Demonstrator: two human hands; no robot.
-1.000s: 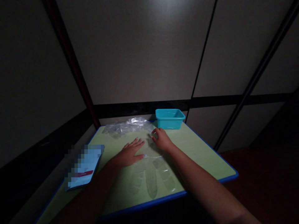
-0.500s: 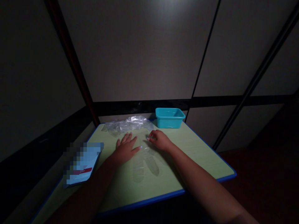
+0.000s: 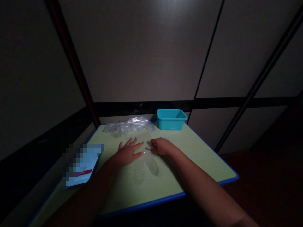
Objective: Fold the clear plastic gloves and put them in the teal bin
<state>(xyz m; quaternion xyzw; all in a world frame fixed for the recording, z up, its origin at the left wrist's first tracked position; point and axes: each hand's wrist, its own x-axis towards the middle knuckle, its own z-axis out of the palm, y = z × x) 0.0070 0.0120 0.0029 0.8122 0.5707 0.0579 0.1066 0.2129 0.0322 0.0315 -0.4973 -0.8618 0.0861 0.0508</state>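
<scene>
Covering clear plastic glove [image 3: 139, 173]: left hand [image 3: 127, 154], open, hiding part.
Right hand [image 3: 161, 146]: fingers curled; cannot tell whether gripping.
Pale-blue item [image 3: 79, 178]: partly pixelated.

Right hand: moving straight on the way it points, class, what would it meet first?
Most likely the left hand, just ahead of the fingertips of the right hand, though their heights are unclear.
</scene>
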